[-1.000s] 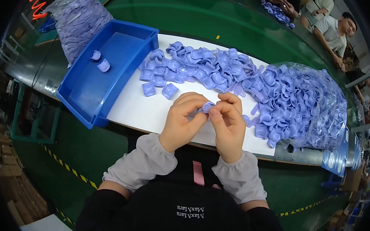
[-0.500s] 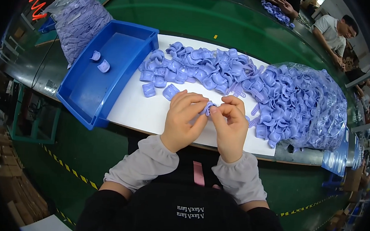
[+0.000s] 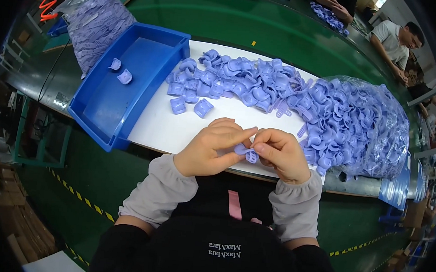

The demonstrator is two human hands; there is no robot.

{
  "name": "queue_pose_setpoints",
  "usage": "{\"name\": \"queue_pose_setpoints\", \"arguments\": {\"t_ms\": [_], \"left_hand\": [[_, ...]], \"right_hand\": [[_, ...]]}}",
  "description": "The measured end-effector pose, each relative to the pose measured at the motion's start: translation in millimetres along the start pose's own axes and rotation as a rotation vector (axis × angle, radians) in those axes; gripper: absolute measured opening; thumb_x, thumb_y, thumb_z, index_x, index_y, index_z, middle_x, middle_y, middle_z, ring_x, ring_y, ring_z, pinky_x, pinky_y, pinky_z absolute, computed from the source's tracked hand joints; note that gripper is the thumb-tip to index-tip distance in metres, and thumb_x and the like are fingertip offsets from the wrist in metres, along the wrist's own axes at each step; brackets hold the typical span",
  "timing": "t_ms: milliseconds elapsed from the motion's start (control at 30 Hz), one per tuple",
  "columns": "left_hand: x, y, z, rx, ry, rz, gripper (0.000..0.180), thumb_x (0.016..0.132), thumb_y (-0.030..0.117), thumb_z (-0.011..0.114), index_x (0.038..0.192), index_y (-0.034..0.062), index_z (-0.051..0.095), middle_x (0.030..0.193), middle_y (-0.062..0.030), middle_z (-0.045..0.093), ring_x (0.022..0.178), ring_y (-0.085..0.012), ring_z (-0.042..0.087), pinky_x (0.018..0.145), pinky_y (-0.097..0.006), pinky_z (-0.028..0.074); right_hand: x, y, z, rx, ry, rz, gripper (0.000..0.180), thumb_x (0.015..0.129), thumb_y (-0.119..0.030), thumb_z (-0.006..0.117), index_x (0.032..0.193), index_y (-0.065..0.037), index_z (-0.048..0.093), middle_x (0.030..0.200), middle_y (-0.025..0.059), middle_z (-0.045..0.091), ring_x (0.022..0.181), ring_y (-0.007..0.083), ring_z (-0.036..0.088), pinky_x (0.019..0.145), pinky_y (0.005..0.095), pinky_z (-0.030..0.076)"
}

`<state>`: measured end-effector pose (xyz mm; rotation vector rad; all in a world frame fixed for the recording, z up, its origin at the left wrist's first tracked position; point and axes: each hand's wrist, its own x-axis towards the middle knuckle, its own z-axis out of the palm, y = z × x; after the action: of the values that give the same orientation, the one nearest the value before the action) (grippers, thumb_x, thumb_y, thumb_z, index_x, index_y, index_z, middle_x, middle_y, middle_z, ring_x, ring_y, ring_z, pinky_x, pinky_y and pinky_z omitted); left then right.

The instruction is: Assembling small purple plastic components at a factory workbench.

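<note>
Both hands pinch 1 small lilac curved plastic clip [image 3: 246, 152] at the white tabletop's [image 3: 163, 129] near edge: left hand [image 3: 212, 148] and right hand [image 3: 280, 154] curl closed around it. Behind lies a glossy heap of matching lilac clips [image 3: 242, 79], a clear crinkled bag of them [image 3: 360, 128], and a blue plastic tray [image 3: 114, 103] holding 2. A green conveyor belt [image 3: 266, 28] runs beyond.

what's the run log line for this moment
left hand: pinching purple clip | right hand: pinching same clip | blue bin: two clips inside | white board: loose clip pile
</note>
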<state>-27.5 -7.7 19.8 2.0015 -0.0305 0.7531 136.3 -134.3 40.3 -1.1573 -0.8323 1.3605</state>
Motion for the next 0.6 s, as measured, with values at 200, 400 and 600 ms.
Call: {"name": "queue_pose_setpoints", "arguments": {"t_ms": [200, 400, 600], "left_hand": [[-3.3, -5.7, 0.4, 0.071, 0.054, 0.065, 0.032, 0.068, -0.006, 0.066, 0.1, 0.0004, 0.064, 0.093, -0.0118, 0.067, 0.096, -0.0299, 0.061, 0.088, -0.039, 0.046], [-1.6, -3.8, -0.3, 0.015, 0.101, -0.004, 0.02, 0.07, -0.007, 0.064, 0.088, 0.0016, 0.063, 0.095, -0.0111, 0.066, 0.097, -0.0291, 0.06, 0.086, -0.039, 0.046], [-0.2, -4.3, -2.1, -0.136, -0.034, -0.008, 0.017, 0.071, -0.006, 0.063, 0.086, 0.0019, 0.062, 0.092, -0.0101, 0.064, 0.094, -0.0279, 0.06, 0.084, -0.037, 0.046]], "right_hand": [[2.7, 5.0, -1.2, 0.098, -0.06, 0.006, 0.017, 0.094, -0.019, 0.055, 0.088, -0.003, 0.053, 0.065, -0.0032, 0.047, 0.053, 0.0024, 0.038, 0.047, 0.0177, 0.028], [-0.1, -2.6, 0.3, 0.13, -0.02, 0.116, 0.016, 0.093, -0.017, 0.057, 0.09, -0.001, 0.055, 0.065, 0.0016, 0.052, 0.049, 0.0059, 0.045, 0.041, 0.0182, 0.034], [-1.7, 5.8, -5.7, 0.149, -0.149, 0.074, 0.015, 0.093, -0.015, 0.056, 0.091, -0.001, 0.055, 0.065, 0.002, 0.053, 0.051, 0.0072, 0.048, 0.043, 0.0186, 0.037]]}}
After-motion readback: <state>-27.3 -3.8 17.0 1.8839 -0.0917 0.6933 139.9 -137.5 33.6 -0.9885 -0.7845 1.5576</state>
